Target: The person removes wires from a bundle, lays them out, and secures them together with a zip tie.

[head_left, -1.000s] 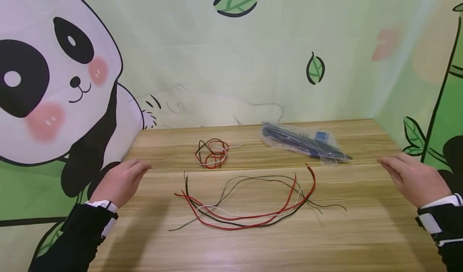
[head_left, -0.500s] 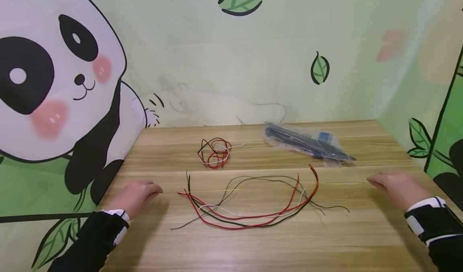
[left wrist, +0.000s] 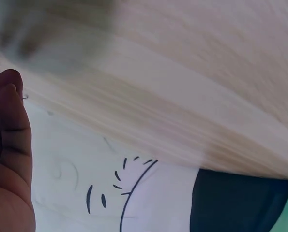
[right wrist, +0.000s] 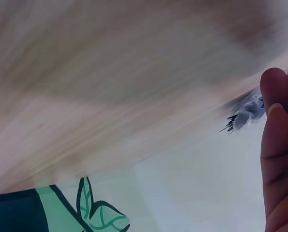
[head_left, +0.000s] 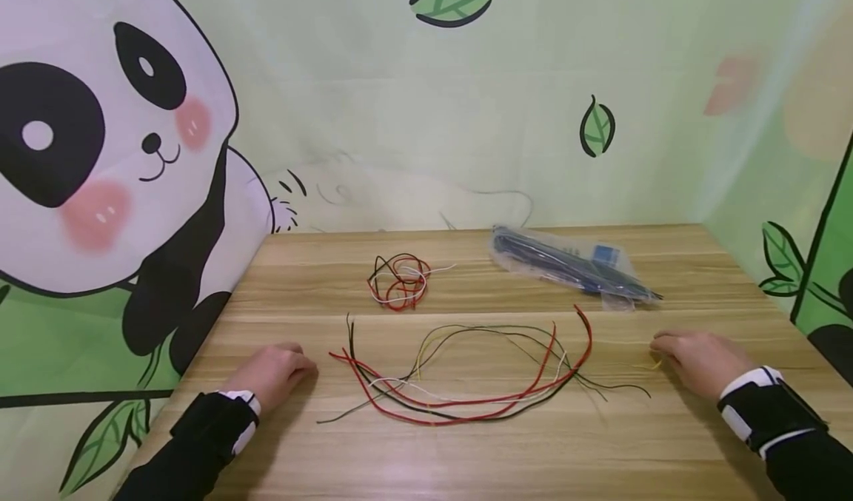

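Note:
A thin yellow wire (head_left: 419,359) curves across the table among the other wires, its other end reaching my right hand (head_left: 700,360). The right fingertips pinch that end, low over the table; in the right wrist view the thumb and index finger (right wrist: 277,130) meet. My left hand (head_left: 272,377) hovers left of the wires with loosely bent fingers; no wire is seen reaching it. Left wrist view shows its thumb and finger (left wrist: 12,116) close together, nothing visible between. Between the hands lie red wires (head_left: 460,399), black wires (head_left: 513,411), and a white wire (head_left: 426,393).
A small tangle of red, black and white wire (head_left: 400,283) lies farther back on the wooden table (head_left: 426,464). Right of it rests a clear plastic bag of dark thin strips (head_left: 566,264). A cloth backdrop with a panda print (head_left: 153,153) rises behind and beside the table.
Both hands have come inward and down toward the table. The yellow wire, stretched straight between them half a second ago, now lies slack in a curve, apparently free of the left hand.

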Available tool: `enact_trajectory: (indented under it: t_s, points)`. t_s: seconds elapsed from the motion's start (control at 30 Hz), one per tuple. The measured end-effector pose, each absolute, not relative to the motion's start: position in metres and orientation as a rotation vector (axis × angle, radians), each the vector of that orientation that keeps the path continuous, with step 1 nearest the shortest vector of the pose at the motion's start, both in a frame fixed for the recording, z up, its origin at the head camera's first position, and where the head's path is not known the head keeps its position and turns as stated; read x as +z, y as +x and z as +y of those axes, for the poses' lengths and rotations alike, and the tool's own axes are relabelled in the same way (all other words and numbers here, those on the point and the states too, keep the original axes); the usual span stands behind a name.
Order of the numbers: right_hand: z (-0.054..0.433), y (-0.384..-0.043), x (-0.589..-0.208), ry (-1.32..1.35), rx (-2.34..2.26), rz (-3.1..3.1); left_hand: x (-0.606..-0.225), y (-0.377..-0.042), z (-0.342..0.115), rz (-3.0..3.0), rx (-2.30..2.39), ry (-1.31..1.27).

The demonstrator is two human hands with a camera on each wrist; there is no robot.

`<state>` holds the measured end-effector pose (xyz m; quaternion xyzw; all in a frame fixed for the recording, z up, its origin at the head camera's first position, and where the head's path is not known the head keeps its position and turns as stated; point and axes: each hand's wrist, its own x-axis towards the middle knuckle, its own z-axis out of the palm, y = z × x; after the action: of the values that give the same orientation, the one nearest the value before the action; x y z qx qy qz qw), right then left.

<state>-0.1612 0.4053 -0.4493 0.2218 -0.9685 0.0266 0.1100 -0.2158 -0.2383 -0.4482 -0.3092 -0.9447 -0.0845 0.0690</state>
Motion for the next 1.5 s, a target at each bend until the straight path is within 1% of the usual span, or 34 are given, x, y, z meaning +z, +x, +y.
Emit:
enact_trajectory:
  t_s: [0.13,0.3,0.43,0.53,0.67,0.87,1.0,1.1,1.23,1.33,1.5]
  points:
    - [0.401,-0.159,-0.448,0.658,0.096,-2.833,-0.447,-0.212,-0.227,-2.821,-0.274,-0.925]
    - [0.393,-0.157,-0.444,0.654,0.101,-2.83,-0.442,-0.204,-0.201,-2.728,-0.282,-1.031]
    - [0.38,-0.157,-0.434,0.695,0.093,-2.792,-0.428,-0.198,-0.176,-2.711,-0.301,-1.088]
    - [0.366,-0.161,-0.421,0.732,0.088,-2.771,-0.415,-0.201,-0.161,-2.7,-0.301,-1.1]
    - [0.337,-0.174,-0.399,0.801,0.091,-2.733,-0.397,-0.214,-0.143,-2.661,-0.256,-1.091]
    - [0.268,-0.209,-0.368,0.971,0.105,-2.672,-0.372,-0.252,-0.119,-2.722,-0.238,-1.011]
    - [0.211,-0.242,-0.362,1.015,0.047,-2.734,-0.368,-0.283,-0.104,-2.814,-0.153,-0.929]
    - [0.166,-0.271,-0.372,1.041,-0.052,-2.824,-0.374,-0.304,-0.094,-2.876,-0.075,-0.911]
    - [0.121,-0.306,-0.397,1.072,-0.139,-2.902,-0.385,-0.32,-0.079,-2.904,-0.019,-0.917]
    - [0.102,-0.324,-0.413,1.066,-0.158,-2.905,-0.39,-0.325,-0.07,-2.923,0.01,-0.888]
    - [0.088,-0.339,-0.425,1.027,-0.296,-2.869,-0.395,-0.329,-0.064,-2.956,0.048,-0.832]
